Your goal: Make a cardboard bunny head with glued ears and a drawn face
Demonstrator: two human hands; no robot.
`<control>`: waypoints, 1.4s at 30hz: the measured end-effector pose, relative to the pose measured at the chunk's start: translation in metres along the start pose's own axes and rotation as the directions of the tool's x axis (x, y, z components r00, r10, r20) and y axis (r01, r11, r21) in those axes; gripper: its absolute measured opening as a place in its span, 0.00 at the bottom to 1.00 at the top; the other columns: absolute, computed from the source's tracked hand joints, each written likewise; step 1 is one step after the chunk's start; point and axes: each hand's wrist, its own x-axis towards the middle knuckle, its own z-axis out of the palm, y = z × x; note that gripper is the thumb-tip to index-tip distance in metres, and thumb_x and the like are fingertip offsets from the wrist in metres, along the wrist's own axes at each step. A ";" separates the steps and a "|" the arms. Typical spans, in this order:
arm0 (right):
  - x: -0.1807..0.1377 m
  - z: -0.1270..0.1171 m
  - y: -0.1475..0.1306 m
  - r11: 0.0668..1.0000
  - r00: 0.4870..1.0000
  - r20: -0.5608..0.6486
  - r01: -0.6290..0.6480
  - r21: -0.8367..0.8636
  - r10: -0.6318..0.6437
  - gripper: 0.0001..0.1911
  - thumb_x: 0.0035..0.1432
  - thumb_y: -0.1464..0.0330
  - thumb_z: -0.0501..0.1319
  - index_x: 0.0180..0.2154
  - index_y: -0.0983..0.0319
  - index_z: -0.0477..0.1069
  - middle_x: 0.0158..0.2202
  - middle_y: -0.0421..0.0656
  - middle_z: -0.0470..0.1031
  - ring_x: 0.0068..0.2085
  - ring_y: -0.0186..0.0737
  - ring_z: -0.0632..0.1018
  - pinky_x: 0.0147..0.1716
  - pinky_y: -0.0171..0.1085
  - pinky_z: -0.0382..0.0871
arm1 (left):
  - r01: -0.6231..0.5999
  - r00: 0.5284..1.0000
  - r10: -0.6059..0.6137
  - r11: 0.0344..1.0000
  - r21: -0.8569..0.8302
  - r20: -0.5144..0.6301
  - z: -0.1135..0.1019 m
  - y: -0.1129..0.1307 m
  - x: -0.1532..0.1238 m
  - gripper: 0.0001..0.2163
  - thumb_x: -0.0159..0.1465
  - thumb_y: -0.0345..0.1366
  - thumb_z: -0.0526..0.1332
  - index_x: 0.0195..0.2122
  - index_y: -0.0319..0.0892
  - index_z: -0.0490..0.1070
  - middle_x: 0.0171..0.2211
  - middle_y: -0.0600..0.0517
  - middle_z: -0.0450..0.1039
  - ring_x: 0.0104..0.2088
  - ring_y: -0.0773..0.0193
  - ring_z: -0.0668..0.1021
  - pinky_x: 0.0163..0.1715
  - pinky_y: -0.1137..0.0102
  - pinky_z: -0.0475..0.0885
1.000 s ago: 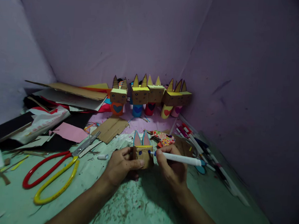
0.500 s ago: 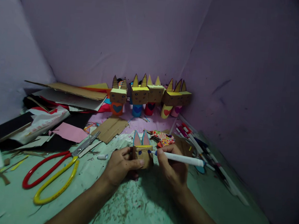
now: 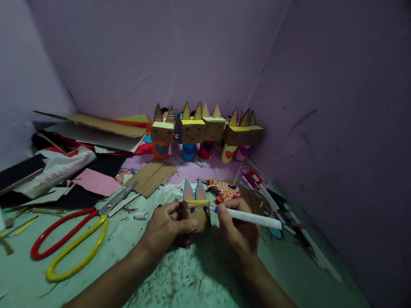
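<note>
My left hand is closed round a small cardboard box figure with two pink, blue-edged ears, holding it upright on the green table. My right hand grips a white marker. Its blue tip touches the front face of the figure near the right side. A small white marker cap lies just left of my left hand.
Large scissors with one red and one yellow handle lie at the left. A row of finished cardboard figures stands along the back wall. Cardboard and paper sheets pile up at the back left. Several markers lie at the right.
The marker tip has shifted very slightly on the figure's face. Both hands stay in place.
</note>
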 end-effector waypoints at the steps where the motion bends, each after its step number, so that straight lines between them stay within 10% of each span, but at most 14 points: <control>1: 0.000 0.000 0.000 1.000 1.000 0.000 -0.006 0.000 0.006 0.09 0.54 0.64 0.59 0.24 0.59 0.65 0.16 0.34 0.63 0.18 0.32 0.64 0.17 0.32 0.55 | 0.002 1.000 -0.002 1.000 -0.001 -0.003 0.000 0.000 0.000 0.30 0.40 0.36 0.72 0.46 0.33 0.71 0.34 0.42 0.78 0.22 0.63 0.76 0.15 0.72 0.70; 42: -0.003 0.008 -0.008 0.980 0.973 0.116 0.199 -0.001 -0.197 0.05 0.56 0.68 0.58 0.27 0.60 0.67 0.20 0.38 0.73 0.20 0.34 0.71 0.19 0.31 0.63 | -0.045 0.999 0.045 0.999 0.003 0.017 0.001 0.001 -0.002 0.24 0.40 0.38 0.72 0.39 0.35 0.74 0.27 0.49 0.75 0.21 0.65 0.73 0.16 0.74 0.67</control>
